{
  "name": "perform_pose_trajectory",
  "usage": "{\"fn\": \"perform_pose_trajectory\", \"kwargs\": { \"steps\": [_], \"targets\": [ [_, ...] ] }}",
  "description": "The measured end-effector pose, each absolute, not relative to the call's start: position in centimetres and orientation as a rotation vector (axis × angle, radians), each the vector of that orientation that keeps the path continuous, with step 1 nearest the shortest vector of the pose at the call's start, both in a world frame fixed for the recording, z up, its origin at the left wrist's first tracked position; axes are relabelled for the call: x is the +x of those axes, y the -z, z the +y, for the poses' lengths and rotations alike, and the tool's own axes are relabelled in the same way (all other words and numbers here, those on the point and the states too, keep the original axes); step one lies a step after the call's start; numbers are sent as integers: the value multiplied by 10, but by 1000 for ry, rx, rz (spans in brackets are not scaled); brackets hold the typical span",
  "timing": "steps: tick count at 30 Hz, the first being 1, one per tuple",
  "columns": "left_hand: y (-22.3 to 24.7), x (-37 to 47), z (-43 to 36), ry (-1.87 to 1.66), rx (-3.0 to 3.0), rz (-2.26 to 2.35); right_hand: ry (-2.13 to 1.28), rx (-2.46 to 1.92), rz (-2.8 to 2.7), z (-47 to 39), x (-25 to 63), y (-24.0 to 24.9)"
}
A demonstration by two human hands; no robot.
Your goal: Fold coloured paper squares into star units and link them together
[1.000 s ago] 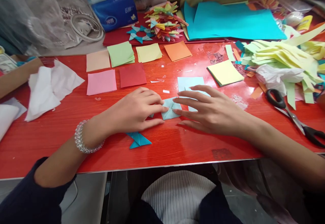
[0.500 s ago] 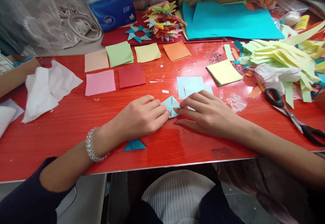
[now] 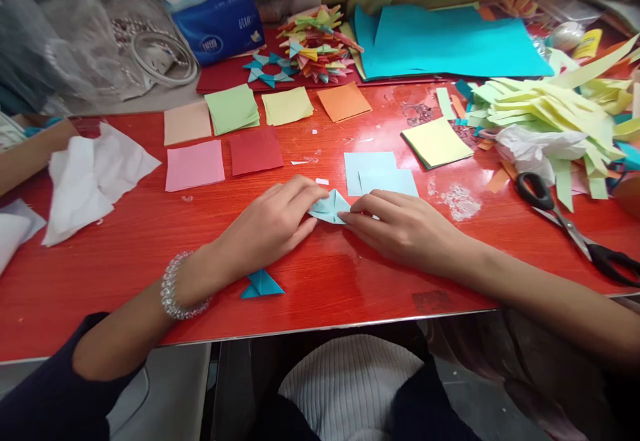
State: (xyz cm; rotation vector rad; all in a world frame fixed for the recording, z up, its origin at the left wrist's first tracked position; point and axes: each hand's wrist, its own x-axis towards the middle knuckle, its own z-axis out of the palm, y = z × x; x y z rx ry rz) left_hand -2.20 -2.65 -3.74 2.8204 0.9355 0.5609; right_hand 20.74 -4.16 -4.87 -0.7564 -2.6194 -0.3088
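A small light blue folded paper is held between both hands above the red table. My left hand, with a beaded bracelet at its wrist, pinches the paper's left side. Fingers of my right hand grip its right corner. Two light blue squares lie just behind my right hand, partly overlapping. A darker blue folded piece rests near the front edge, below my left hand.
Stacks of coloured squares, among them pink and red, lie at the back left. Scissors and pale paper strips are at the right. Crumpled tissue lies left. Teal sheets lie at the back.
The light blue paper has been tilted and looks flatter, with its left side lifted by my left hand. My left fingers have moved up along it. The view has shifted slightly.
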Motion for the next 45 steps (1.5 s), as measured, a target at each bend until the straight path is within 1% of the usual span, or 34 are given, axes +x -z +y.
{"fn": "perform_pose_trajectory", "kwargs": {
  "steps": [4,8,16,23,33,39,45],
  "targets": [
    [42,-24,-26,-574,2780,922,189,-857,-2595,-43,206,49],
    [41,-22,-25,-610,2638,970,-103,-989,-2516,-42,202,50],
    [34,-7,-22,-481,2418,1261,-503,-1290,-2262,-38,194,51],
    [36,-3,-22,-401,2379,1326,-507,-1301,-2266,-38,193,53],
    [32,-3,-14,-555,1966,1229,-648,-1320,-2111,-37,191,50],
    [27,-2,-17,-654,1836,1225,-573,-1264,-2079,-35,195,40],
    [22,-2,-21,-620,1644,1147,-870,-1301,-1995,-38,195,31]
  ]
}}
